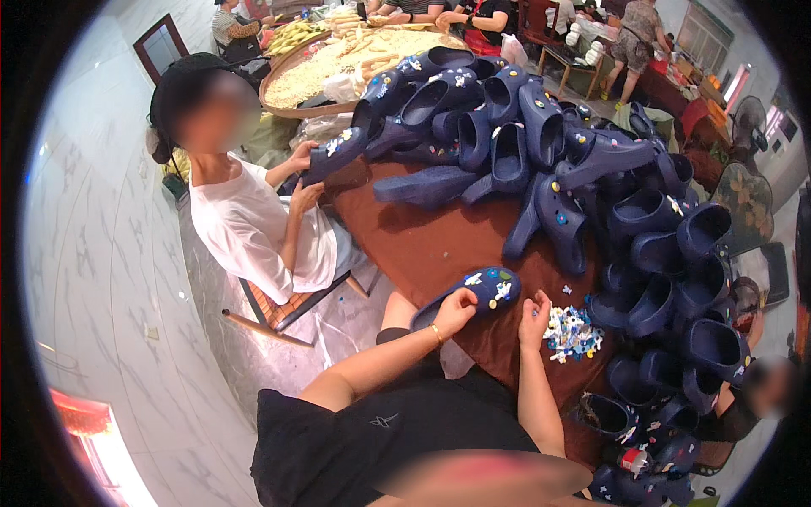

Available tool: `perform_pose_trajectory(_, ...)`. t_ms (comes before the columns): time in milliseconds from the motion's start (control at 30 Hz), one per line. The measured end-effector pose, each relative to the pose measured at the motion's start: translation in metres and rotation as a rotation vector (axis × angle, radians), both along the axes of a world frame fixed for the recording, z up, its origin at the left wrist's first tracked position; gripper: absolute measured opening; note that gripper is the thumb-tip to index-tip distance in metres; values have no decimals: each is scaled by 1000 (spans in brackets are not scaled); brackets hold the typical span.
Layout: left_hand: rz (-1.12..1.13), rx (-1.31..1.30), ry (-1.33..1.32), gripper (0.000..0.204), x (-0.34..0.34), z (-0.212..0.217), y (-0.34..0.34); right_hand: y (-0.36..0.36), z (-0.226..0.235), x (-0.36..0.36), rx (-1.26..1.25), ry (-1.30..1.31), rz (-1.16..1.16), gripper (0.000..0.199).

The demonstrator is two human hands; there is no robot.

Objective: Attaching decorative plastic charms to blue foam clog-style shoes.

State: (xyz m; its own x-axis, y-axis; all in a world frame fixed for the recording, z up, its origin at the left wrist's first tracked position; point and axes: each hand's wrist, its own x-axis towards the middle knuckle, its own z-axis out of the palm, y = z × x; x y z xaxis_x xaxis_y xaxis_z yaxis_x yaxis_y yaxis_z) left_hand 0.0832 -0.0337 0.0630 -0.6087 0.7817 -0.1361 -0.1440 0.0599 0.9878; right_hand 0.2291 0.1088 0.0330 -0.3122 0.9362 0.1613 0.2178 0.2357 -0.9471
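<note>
A navy-blue clog [431, 309] with white, yellow and green charms on its toe lies at the table's near edge, in front of my body. My left hand [454, 313], a gold band at its wrist, is closed on the top of this clog, fingers bent near the charms. Just right of the clog, my right hand [533, 321] is raised with its fingers drawn together; whatever sits between them is too small to make out. Beside that hand lies a loose pile of small white, blue and yellow shoe charms [576, 335].
A large heap of navy clogs [507, 160] covers the far and right parts of the brown-covered table [380, 228]. At left, a seated person in a white shirt [253, 220] holds another clog [336, 155]. Another person [764, 393] sits at the right edge. Behind stands a wide round tray [283, 111] of corn.
</note>
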Motion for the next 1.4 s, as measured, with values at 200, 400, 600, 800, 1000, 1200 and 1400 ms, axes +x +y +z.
perform_pose_trajectory(200,-206,-69,798,16,-4,-37,-10,3,-2,-7,130,-197,82,41)
perform_pose_trajectory(400,-462,-225,1002,24,-14,-52,-3,18,-2,-44,436,-399,153,43)
perform_pose_trajectory(600,-449,-151,1018,26,-13,-50,-8,1,7,-51,457,-648,177,43)
perform_pose_trajectory(800,-446,-154,1017,27,-13,-50,-8,-2,24,-54,437,-799,173,39)
perform_pose_trajectory(1000,-507,-103,1006,27,-8,-45,-4,-5,31,-68,452,-862,165,33)
perform_pose_trajectory(1200,-530,-129,949,27,7,-53,11,-2,43,-68,459,-924,221,30)
perform_pose_trajectory(1400,-652,-292,916,34,5,-45,9,-1,43,-74,519,-936,174,27)
